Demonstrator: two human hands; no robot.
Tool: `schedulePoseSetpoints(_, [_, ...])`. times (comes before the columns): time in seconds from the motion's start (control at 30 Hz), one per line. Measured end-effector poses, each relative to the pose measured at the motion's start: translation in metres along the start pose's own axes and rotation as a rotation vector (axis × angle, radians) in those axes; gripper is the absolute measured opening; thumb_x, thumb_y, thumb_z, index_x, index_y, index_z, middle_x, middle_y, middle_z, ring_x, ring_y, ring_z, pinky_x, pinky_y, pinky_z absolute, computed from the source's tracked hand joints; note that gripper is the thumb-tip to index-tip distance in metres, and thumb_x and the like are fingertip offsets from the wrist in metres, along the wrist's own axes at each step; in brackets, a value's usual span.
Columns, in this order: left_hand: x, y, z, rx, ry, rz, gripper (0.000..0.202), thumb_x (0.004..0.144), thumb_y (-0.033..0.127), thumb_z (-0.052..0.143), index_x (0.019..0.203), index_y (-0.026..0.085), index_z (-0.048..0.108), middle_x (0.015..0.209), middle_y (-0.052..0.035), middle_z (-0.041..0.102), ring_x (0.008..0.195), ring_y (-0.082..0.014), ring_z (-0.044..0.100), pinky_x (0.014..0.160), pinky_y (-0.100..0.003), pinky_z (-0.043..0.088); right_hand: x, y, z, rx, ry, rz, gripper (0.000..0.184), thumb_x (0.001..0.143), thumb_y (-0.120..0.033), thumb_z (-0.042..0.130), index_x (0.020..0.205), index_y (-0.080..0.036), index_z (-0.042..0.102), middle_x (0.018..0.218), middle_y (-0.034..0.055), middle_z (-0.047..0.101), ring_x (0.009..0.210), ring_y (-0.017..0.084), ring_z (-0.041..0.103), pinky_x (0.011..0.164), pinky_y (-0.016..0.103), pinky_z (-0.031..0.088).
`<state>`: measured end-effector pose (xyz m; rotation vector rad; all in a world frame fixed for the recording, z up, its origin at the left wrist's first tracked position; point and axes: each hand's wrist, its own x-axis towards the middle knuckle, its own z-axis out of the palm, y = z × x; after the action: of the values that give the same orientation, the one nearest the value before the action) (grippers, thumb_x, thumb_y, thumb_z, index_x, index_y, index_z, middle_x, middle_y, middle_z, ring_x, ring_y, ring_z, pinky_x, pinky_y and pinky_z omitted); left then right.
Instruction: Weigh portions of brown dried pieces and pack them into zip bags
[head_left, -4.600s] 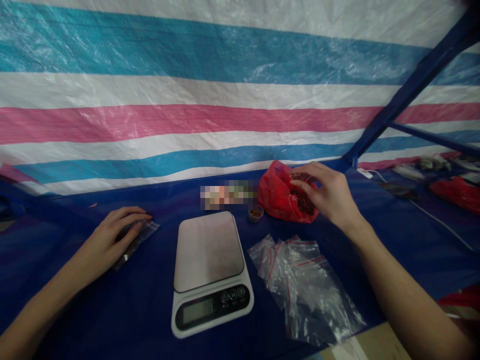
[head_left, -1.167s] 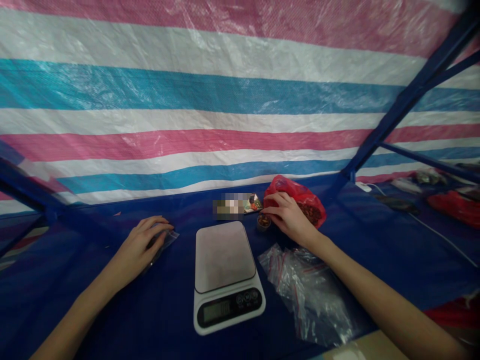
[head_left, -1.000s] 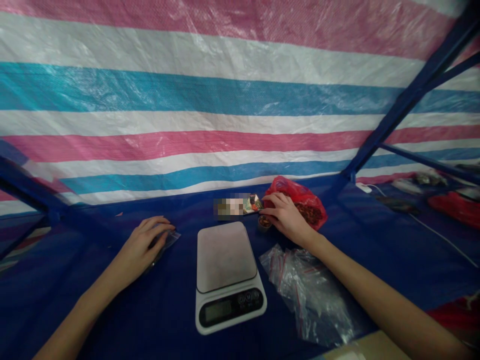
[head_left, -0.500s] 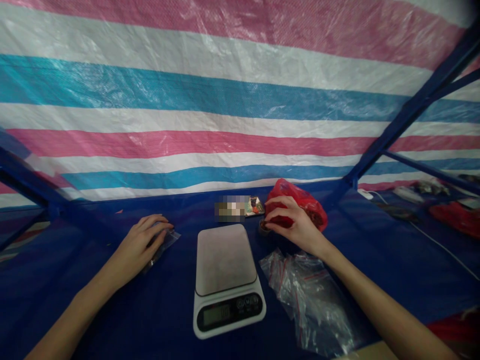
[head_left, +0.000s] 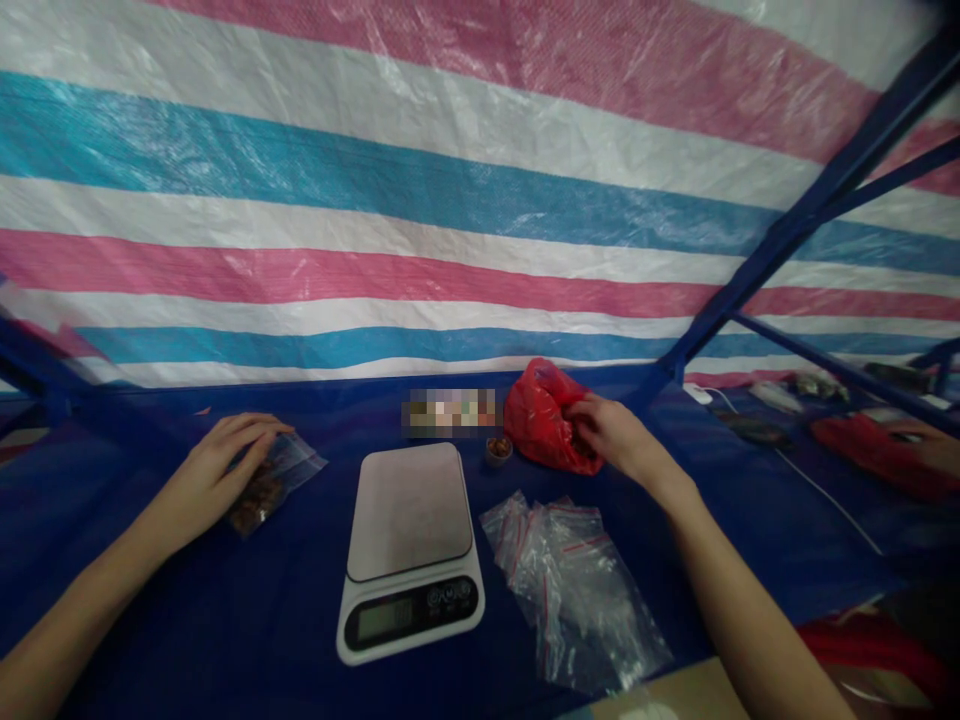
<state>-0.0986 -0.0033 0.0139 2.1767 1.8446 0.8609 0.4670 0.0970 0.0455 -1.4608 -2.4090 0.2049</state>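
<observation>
My left hand [head_left: 225, 462] rests at the left over a small clear zip bag [head_left: 259, 500] with brown pieces in it. Its fingers are stretched out and partly cover the bag. At the right, my right hand [head_left: 619, 437] reaches into the mouth of a red plastic bag [head_left: 536, 425], and its fingertips are hidden by the bag and the dark contents. A small cup [head_left: 498, 452] of brown pieces stands just left of the red bag. Between my hands lies a white digital scale [head_left: 409, 530] with a bare weighing plate; its display is too faint to read surely.
Several flat clear zip bags [head_left: 577, 590] with red strips overlap right of the scale. A blurred-out packet [head_left: 450, 412] lies behind it. Blue metal bars [head_left: 750, 270] and a striped plastic sheet [head_left: 375, 270] frame the blue surface. A white cable [head_left: 817, 490] runs at the far right.
My right hand has moved from the small cup rightward into the red bag, uncovering the cup. The camera view has swung slightly right. My left hand stays by the filled zip bag, which shows more.
</observation>
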Motion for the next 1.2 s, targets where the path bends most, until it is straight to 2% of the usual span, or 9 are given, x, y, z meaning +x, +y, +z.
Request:
schedulePoseSetpoints(0.13, [0.000,0.000,0.001,-0.006,-0.006,0.001,0.059,0.101,0.070,0.038,0.111,0.024,0.073,0.117,-0.0072,0.074,0.117,-0.0285,0.064,0.113,-0.047,0.047,0.003,-0.006,0.023,-0.121,0.026,-0.069,0.045,0.077,0.002,0.056,0.114,-0.015,0.077,0.124,0.0168,0.075,0.115,0.028,0.072,0.102,0.039,0.055])
schedulePoseSetpoints(0.3, [0.001,0.008,0.000,-0.016,-0.030,-0.013,0.060,0.101,0.072,0.039,0.111,0.023,0.073,0.117,-0.0071,0.074,0.116,-0.0282,0.065,0.112,-0.045,0.047,0.005,-0.001,0.032,-0.176,0.074,-0.042,0.058,0.074,0.007,0.054,0.125,-0.014,0.072,0.130,0.0187,0.072,0.115,0.028,0.073,0.100,0.038,0.055])
schedulePoseSetpoints(0.4, [0.001,0.014,0.000,-0.014,-0.049,0.010,0.061,0.101,0.071,0.039,0.110,0.022,0.074,0.116,-0.0077,0.074,0.113,-0.0275,0.066,0.109,-0.042,0.050,0.007,0.003,0.028,-0.135,0.064,-0.051,0.043,0.080,0.005,0.052,0.111,-0.015,0.075,0.117,0.0150,0.076,0.104,0.026,0.074,0.093,0.034,0.056])
schedulePoseSetpoints(0.5, [0.001,0.017,0.000,-0.005,-0.077,0.033,0.053,0.102,0.064,0.042,0.112,0.023,0.074,0.117,-0.0065,0.073,0.112,-0.0265,0.067,0.107,-0.040,0.051,0.009,-0.002,0.017,-0.019,0.105,-0.093,0.026,0.092,-0.006,0.054,0.097,-0.018,0.076,0.104,0.0106,0.075,0.094,0.025,0.074,0.086,0.033,0.056])
schedulePoseSetpoints(0.63, [0.001,0.018,0.000,-0.010,-0.099,0.040,0.044,0.104,0.054,0.044,0.114,0.023,0.073,0.118,-0.0062,0.072,0.113,-0.0261,0.066,0.106,-0.039,0.051,0.008,-0.018,0.003,0.091,0.285,-0.089,0.019,0.098,-0.020,0.059,0.100,-0.020,0.077,0.102,0.0097,0.074,0.089,0.025,0.073,0.084,0.037,0.056])
schedulePoseSetpoints(0.7, [0.000,0.018,0.000,-0.019,-0.100,0.039,0.043,0.104,0.053,0.045,0.114,0.022,0.073,0.119,-0.0066,0.072,0.113,-0.0264,0.066,0.106,-0.039,0.050,0.007,-0.024,-0.001,0.104,0.322,-0.083,0.018,0.099,-0.022,0.059,0.101,-0.019,0.077,0.103,0.0102,0.073,0.089,0.026,0.073,0.085,0.038,0.055])
schedulePoseSetpoints(0.93, [0.002,0.015,0.002,-0.015,-0.111,0.046,0.045,0.102,0.054,0.044,0.112,0.023,0.073,0.117,-0.0082,0.073,0.112,-0.0266,0.067,0.104,-0.040,0.051,0.007,-0.022,0.004,-0.028,0.044,-0.128,0.032,0.082,0.004,0.050,0.085,-0.017,0.074,0.096,0.0106,0.074,0.087,0.024,0.072,0.082,0.032,0.053])
schedulePoseSetpoints(1.1, [0.001,0.009,0.004,-0.020,-0.122,0.047,0.042,0.101,0.052,0.045,0.114,0.024,0.073,0.120,-0.0085,0.071,0.114,-0.0265,0.066,0.106,-0.040,0.049,0.006,-0.016,0.005,-0.046,0.144,-0.089,0.026,0.093,-0.008,0.055,0.095,-0.020,0.078,0.101,0.0099,0.079,0.098,0.029,0.071,0.089,0.036,0.053])
schedulePoseSetpoints(1.2, [0.000,0.008,0.004,-0.016,-0.125,0.039,0.042,0.102,0.051,0.044,0.114,0.024,0.073,0.121,-0.0084,0.070,0.114,-0.0268,0.066,0.106,-0.041,0.049,0.005,-0.014,0.007,-0.040,0.195,-0.061,0.026,0.093,-0.010,0.056,0.103,-0.020,0.079,0.104,0.0107,0.080,0.098,0.030,0.073,0.089,0.038,0.054])
